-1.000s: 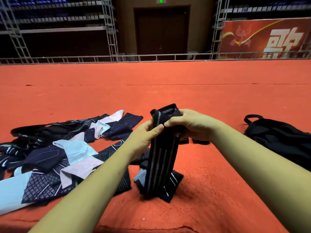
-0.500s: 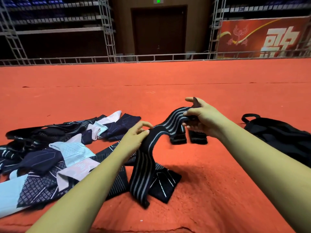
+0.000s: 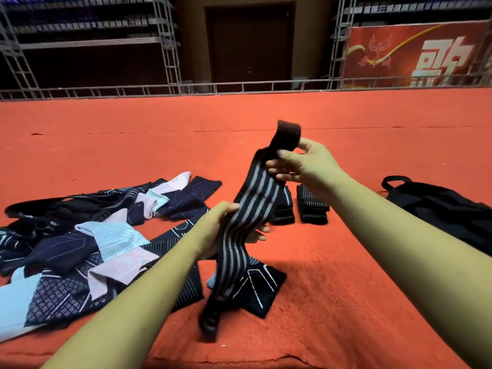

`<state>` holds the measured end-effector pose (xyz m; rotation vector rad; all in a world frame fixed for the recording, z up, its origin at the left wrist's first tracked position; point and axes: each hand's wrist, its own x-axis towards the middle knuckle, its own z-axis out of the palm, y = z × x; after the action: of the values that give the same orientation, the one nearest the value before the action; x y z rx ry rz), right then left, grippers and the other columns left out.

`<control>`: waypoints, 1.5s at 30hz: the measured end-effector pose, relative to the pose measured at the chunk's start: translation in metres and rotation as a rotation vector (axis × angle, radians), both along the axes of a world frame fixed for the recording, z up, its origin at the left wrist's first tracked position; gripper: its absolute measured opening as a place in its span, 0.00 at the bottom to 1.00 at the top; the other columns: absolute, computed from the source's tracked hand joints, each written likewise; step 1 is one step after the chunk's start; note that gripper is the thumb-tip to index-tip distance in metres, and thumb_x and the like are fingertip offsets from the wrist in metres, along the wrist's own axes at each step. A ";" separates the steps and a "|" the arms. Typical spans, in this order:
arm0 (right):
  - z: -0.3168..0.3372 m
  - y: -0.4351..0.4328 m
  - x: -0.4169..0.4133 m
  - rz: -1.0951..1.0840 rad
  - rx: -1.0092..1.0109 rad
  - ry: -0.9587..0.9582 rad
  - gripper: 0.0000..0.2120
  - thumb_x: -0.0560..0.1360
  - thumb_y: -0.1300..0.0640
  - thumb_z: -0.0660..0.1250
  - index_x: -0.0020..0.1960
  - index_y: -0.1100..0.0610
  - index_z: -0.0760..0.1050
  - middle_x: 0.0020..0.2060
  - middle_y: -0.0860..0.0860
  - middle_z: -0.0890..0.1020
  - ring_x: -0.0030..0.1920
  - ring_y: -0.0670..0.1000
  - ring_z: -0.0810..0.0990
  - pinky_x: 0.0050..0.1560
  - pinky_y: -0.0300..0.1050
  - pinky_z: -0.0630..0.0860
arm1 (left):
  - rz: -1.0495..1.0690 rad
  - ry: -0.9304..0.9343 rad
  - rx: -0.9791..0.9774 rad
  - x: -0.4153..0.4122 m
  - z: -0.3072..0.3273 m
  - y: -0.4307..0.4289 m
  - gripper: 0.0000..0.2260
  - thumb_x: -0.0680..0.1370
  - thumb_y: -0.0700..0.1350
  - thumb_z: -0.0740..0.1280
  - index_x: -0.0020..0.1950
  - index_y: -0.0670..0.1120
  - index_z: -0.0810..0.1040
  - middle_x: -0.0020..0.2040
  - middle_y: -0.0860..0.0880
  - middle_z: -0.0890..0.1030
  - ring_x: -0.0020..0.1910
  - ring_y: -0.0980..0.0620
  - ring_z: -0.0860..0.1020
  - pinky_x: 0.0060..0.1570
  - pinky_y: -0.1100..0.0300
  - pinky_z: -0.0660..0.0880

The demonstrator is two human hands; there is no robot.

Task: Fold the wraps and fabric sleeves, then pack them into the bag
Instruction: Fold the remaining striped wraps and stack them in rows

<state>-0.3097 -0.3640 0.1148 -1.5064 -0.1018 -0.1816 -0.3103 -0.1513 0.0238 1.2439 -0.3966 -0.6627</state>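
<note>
A long black wrap with grey stripes (image 3: 250, 209) hangs in the air in front of me. My right hand (image 3: 300, 166) pinches its upper end, where a dark fuzzy tab sticks up. My left hand (image 3: 221, 227) grips the wrap around its middle, and the lower end dangles blurred over the carpet. Two folded striped wraps (image 3: 312, 206) lie side by side just beyond my hands. A heap of fabric sleeves (image 3: 87, 241) in navy, pale blue and pink spreads at the left. The black bag (image 3: 447, 209) lies at the right.
Everything rests on an orange-red carpet (image 3: 332, 288). A dark patterned sleeve (image 3: 255, 286) lies under the hanging wrap. A low metal rail (image 3: 239, 87), scaffolding, a dark door and a red banner stand at the far edge.
The wrap was bent over in an arch between my hands; my right hand has lifted its end higher, and the wrap now hangs stretched out longer with the lower end swinging.
</note>
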 end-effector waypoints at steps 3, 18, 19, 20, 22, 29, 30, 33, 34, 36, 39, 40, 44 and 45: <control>0.005 0.003 0.005 -0.115 0.009 -0.058 0.05 0.79 0.63 0.67 0.54 0.57 0.75 0.35 0.56 0.85 0.33 0.52 0.83 0.34 0.40 0.79 | -0.153 0.127 -0.149 -0.006 0.003 -0.006 0.28 0.76 0.51 0.50 0.56 0.35 0.83 0.56 0.33 0.81 0.54 0.37 0.81 0.58 0.45 0.77; -0.030 0.019 -0.006 0.034 0.001 -0.050 0.17 0.69 0.66 0.61 0.52 0.60 0.83 0.46 0.55 0.85 0.44 0.51 0.82 0.48 0.46 0.79 | 0.258 0.245 -0.226 -0.008 -0.017 -0.023 0.19 0.79 0.40 0.61 0.69 0.33 0.72 0.61 0.32 0.79 0.61 0.33 0.79 0.58 0.44 0.78; -0.032 0.018 -0.007 0.077 0.119 0.012 0.15 0.70 0.63 0.63 0.52 0.61 0.83 0.47 0.57 0.85 0.44 0.53 0.82 0.46 0.46 0.78 | 0.258 0.259 -0.239 -0.008 -0.016 -0.023 0.19 0.81 0.42 0.60 0.69 0.33 0.73 0.63 0.32 0.78 0.63 0.34 0.78 0.62 0.44 0.77; -0.034 0.018 -0.008 0.098 0.185 0.044 0.12 0.72 0.61 0.66 0.52 0.63 0.83 0.47 0.59 0.84 0.44 0.53 0.81 0.44 0.45 0.77 | 0.266 0.271 -0.242 -0.007 -0.015 -0.023 0.20 0.82 0.45 0.59 0.69 0.33 0.73 0.63 0.32 0.78 0.64 0.36 0.77 0.64 0.43 0.75; -0.039 0.018 -0.009 0.059 0.148 0.043 0.06 0.75 0.62 0.70 0.50 0.62 0.82 0.45 0.58 0.83 0.42 0.52 0.81 0.41 0.43 0.77 | 0.285 0.263 -0.233 -0.007 -0.014 -0.024 0.22 0.84 0.50 0.57 0.69 0.35 0.74 0.64 0.33 0.78 0.65 0.37 0.77 0.65 0.44 0.73; -0.050 0.030 -0.016 -0.066 0.057 0.050 0.19 0.72 0.66 0.74 0.56 0.58 0.69 0.49 0.57 0.83 0.33 0.52 0.80 0.25 0.43 0.70 | 0.298 0.204 -0.184 -0.013 -0.011 -0.034 0.28 0.83 0.59 0.54 0.67 0.38 0.77 0.62 0.35 0.80 0.61 0.41 0.80 0.61 0.51 0.77; -0.050 0.031 -0.016 -0.072 0.013 0.034 0.17 0.72 0.65 0.74 0.56 0.58 0.72 0.49 0.57 0.85 0.34 0.52 0.81 0.24 0.43 0.71 | 0.298 0.199 -0.179 -0.014 -0.009 -0.036 0.28 0.83 0.60 0.54 0.67 0.38 0.77 0.61 0.36 0.81 0.59 0.42 0.81 0.57 0.53 0.79; -0.052 0.033 -0.017 -0.117 -0.120 0.019 0.07 0.72 0.60 0.75 0.47 0.59 0.79 0.41 0.56 0.84 0.35 0.58 0.79 0.31 0.51 0.74 | 0.309 0.196 -0.169 -0.015 -0.007 -0.037 0.28 0.82 0.61 0.54 0.66 0.40 0.78 0.58 0.38 0.83 0.56 0.44 0.83 0.53 0.52 0.79; -0.052 0.033 -0.017 -0.136 -0.151 0.029 0.07 0.72 0.59 0.76 0.45 0.60 0.79 0.37 0.56 0.82 0.33 0.58 0.76 0.31 0.56 0.72 | 0.313 0.194 -0.165 -0.015 -0.007 -0.037 0.28 0.82 0.61 0.54 0.66 0.41 0.78 0.59 0.39 0.83 0.57 0.43 0.82 0.55 0.51 0.78; -0.052 0.034 -0.018 -0.155 -0.184 0.030 0.09 0.72 0.59 0.76 0.42 0.62 0.78 0.35 0.56 0.80 0.31 0.58 0.73 0.30 0.62 0.71 | 0.330 0.193 -0.154 -0.014 -0.008 -0.037 0.28 0.82 0.62 0.55 0.66 0.41 0.78 0.60 0.39 0.82 0.59 0.43 0.82 0.57 0.50 0.77; -0.054 0.035 -0.019 -0.171 -0.182 0.021 0.09 0.71 0.59 0.77 0.41 0.63 0.79 0.34 0.57 0.80 0.31 0.59 0.75 0.29 0.69 0.72 | 0.351 0.181 -0.159 -0.014 -0.008 -0.036 0.28 0.82 0.61 0.56 0.66 0.40 0.78 0.58 0.39 0.83 0.57 0.43 0.83 0.54 0.51 0.77; -0.055 0.035 -0.019 -0.170 -0.164 0.030 0.09 0.71 0.59 0.77 0.42 0.64 0.79 0.34 0.58 0.80 0.32 0.59 0.76 0.30 0.69 0.72 | 0.347 0.178 -0.164 -0.015 -0.007 -0.036 0.28 0.82 0.61 0.55 0.65 0.40 0.79 0.57 0.39 0.83 0.55 0.44 0.83 0.53 0.51 0.77; -0.056 0.033 -0.021 -0.112 -0.084 0.106 0.11 0.72 0.58 0.75 0.48 0.65 0.81 0.36 0.62 0.81 0.31 0.56 0.75 0.38 0.55 0.67 | 0.338 0.219 -0.207 -0.015 -0.006 -0.035 0.27 0.83 0.60 0.53 0.61 0.40 0.80 0.58 0.38 0.83 0.56 0.44 0.83 0.60 0.49 0.75; -0.056 0.032 -0.021 -0.097 -0.073 0.119 0.11 0.73 0.58 0.75 0.49 0.65 0.81 0.36 0.61 0.81 0.30 0.54 0.74 0.38 0.53 0.66 | 0.338 0.234 -0.216 -0.015 -0.006 -0.035 0.28 0.83 0.60 0.53 0.63 0.40 0.79 0.59 0.38 0.82 0.59 0.43 0.81 0.63 0.48 0.73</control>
<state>-0.3311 -0.3319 0.0588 -1.5925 0.0609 -0.1669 -0.3250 -0.1863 0.0177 0.9846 -0.0574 -0.4547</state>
